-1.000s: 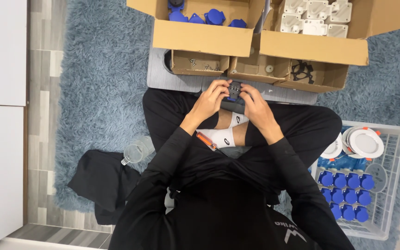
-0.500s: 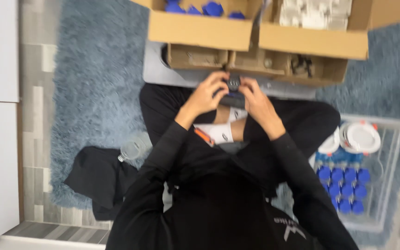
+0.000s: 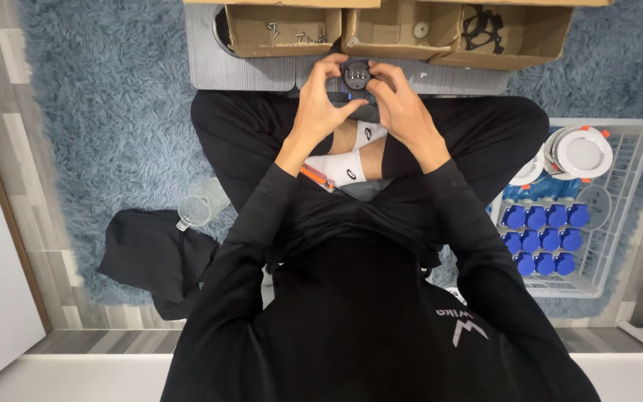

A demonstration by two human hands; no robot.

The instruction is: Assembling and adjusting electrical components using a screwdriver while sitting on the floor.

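Above the crossed legs, just short of the grey board (image 3: 247,67), both hands meet around a small round black part (image 3: 356,74). The left hand (image 3: 320,100) clasps its near-left edge with thumb and curled fingers; the right hand (image 3: 403,104) pinches it from the other side, so the part is held between both, face up toward the camera. Beyond the grey board stand open cardboard boxes (image 3: 284,30) with screws and small black pieces. Right of the board, well apart, a white wire basket (image 3: 626,216) holds blue caps (image 3: 541,238) and white round fixtures (image 3: 580,152). By my judgement this is a fitting or aligning step on the black part; the next move likely calls for a steady two-handed hold while the fingertips turn or press it.
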